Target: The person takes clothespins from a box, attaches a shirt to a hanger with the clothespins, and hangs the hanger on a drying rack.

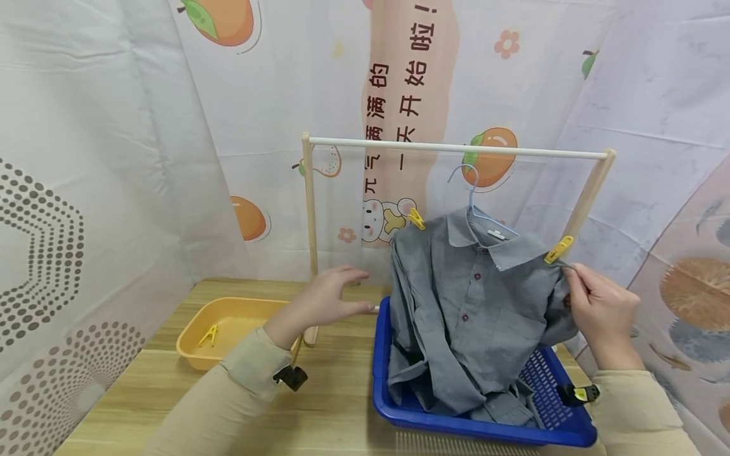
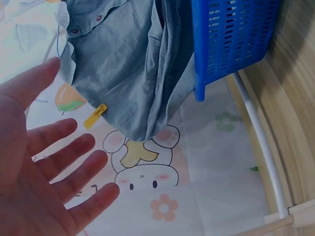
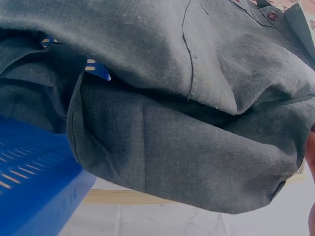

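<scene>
Wooden table (image 1: 336,399) — grey shirt (image 1: 485,310) in right grip (image 1: 607,310).

Head view. Backdrop cloth (image 1: 274,120), peach band (image 1: 396,114): dark brown Chinese lettering in two columns, characters lying on their sides, running bottom to top.
- Left column (image 1: 374,120): 元气满满的
- Right column (image 1: 412,104): 一天开始啦!
Read together: roughly, "A day full of energy begins!" White rail (image 1: 485,149) crosses in front of the lower part of both columns; wording legible despite this.

Grey shirt (image 1: 490,304), inside collar: small white label (image 1: 496,234) with faint dark marks, too small to read.

Left wrist view: a few stroke fragments beside the fingertips, illegible. Right wrist view: reddish stroke fragments at upper right edge, cut off, illegible.
</scene>
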The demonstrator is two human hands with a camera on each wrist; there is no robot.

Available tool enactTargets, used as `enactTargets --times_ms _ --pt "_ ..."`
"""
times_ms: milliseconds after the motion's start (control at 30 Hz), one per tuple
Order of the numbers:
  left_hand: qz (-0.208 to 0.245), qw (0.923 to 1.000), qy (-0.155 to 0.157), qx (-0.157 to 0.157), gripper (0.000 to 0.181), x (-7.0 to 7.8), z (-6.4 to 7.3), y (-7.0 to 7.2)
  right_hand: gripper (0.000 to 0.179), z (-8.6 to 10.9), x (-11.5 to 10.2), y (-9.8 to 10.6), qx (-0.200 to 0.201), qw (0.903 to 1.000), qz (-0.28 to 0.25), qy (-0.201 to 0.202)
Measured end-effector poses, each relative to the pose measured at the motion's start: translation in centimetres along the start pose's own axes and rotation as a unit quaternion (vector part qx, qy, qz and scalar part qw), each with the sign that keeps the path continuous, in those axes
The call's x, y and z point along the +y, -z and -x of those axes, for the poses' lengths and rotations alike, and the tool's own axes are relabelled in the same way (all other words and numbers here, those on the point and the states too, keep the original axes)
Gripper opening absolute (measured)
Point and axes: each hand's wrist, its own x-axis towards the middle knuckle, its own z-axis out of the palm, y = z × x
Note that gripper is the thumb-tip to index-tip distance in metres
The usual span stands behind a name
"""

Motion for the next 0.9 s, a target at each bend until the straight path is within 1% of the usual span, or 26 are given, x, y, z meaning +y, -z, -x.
enactTargets --times_ms 100,300,467,633,800,900 --pt "-0.007 0.9999 -0.011 0.005 0.066 0.2 -0.2 0.4 0.039 0.0 0.0 0.1 0.000 1.0000 0.001 0.002" --pt "-0.018 0.9995 -0.024 0.005 0.074 0.7 -0.6 1.1 0.029 0.0 -0.1 0.2 -0.001 1.0000 0.001 0.002" --pt "-0.014 0.9994 -0.033 0.003 0.078 1.4 -0.9 1.6 0.027 -0.1 0.0 0.3 -0.002 1.0000 -0.002 -0.001" --pt "-0.019 0.9986 -0.048 0.003 0.081 1.9 -1.3 1.8 0.026 -0.1 0.0 0.3 -0.002 1.0000 -0.004 -0.003" --pt "-0.039 0.9975 -0.058 -0.004 0.085 2.7 -1.7 1.8 0.023 -0.1 0.0 0.3 -0.003 1.0000 -0.005 -0.005" --pt "-0.058 0.9959 -0.070 -0.005 0.086 3.2 -2.1 1.7 0.021 -0.2 0.0 0.3 -0.001 1.0000 -0.005 -0.006"
